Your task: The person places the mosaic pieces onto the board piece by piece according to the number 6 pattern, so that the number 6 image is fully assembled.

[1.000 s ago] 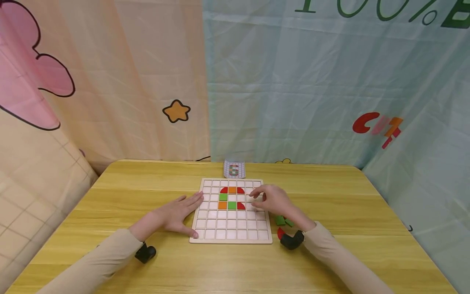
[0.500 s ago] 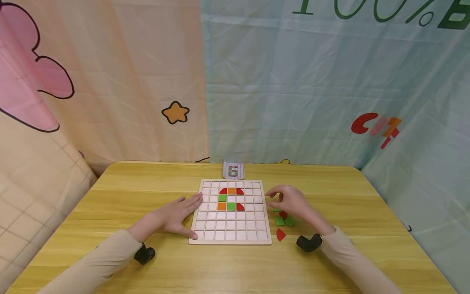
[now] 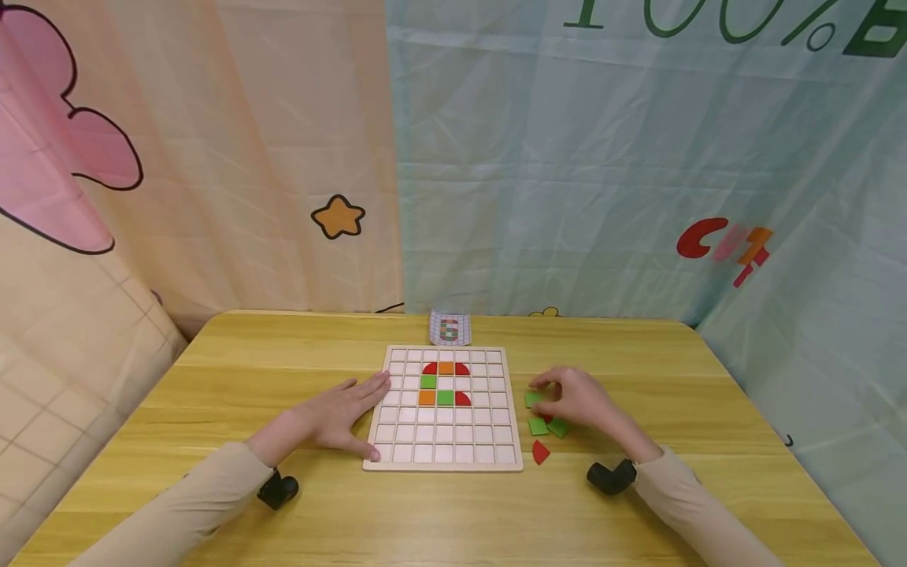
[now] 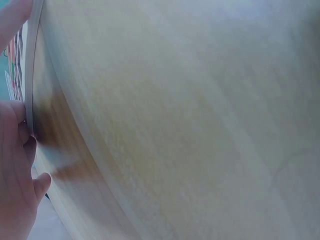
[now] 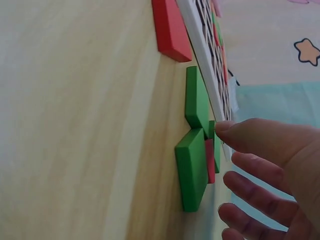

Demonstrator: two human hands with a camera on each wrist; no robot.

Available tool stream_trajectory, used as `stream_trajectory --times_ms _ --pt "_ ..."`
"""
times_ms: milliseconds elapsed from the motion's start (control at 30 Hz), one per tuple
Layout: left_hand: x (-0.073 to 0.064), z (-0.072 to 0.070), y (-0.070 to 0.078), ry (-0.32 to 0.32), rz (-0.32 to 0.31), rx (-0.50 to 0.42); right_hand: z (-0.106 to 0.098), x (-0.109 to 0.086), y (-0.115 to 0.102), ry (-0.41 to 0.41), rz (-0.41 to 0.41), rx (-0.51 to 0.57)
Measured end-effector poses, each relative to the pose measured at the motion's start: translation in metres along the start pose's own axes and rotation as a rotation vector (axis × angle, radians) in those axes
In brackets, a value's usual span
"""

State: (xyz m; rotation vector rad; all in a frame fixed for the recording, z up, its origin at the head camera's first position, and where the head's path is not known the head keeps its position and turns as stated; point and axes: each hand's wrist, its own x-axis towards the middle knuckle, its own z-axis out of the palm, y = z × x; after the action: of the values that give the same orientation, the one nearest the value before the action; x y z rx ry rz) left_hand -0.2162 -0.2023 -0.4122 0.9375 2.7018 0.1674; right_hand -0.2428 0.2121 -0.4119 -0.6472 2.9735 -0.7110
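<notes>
A pale wooden grid board lies on the table, with several red, orange and green tiles set in its upper middle cells. My left hand rests along the board's left edge, fingers spread and thumb near the lower corner. My right hand is over the loose pile to the right of the board. In the right wrist view its thumb and fingers stand apart close to the tiles, holding none. The pile has several green square tiles and a red tile partly hidden among them. A red quarter-circle tile lies nearer the front.
A small card printed with a coloured pattern on a grid stands behind the board. The wooden table reaches back to printed curtains. Black wrist devices sit at both forearms.
My right hand has moved from over the board's right side to the loose tiles, uncovering the red quarter-circle tile. The left hand keeps its place, and the tiles on the board look the same.
</notes>
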Motion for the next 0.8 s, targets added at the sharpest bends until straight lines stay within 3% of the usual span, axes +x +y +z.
stream_trajectory --times_ms 800 --pt "-0.0014 -0.0007 0.0001 0.006 0.018 0.001 0.001 0.0026 0.0018 -0.017 -0.013 -0.081"
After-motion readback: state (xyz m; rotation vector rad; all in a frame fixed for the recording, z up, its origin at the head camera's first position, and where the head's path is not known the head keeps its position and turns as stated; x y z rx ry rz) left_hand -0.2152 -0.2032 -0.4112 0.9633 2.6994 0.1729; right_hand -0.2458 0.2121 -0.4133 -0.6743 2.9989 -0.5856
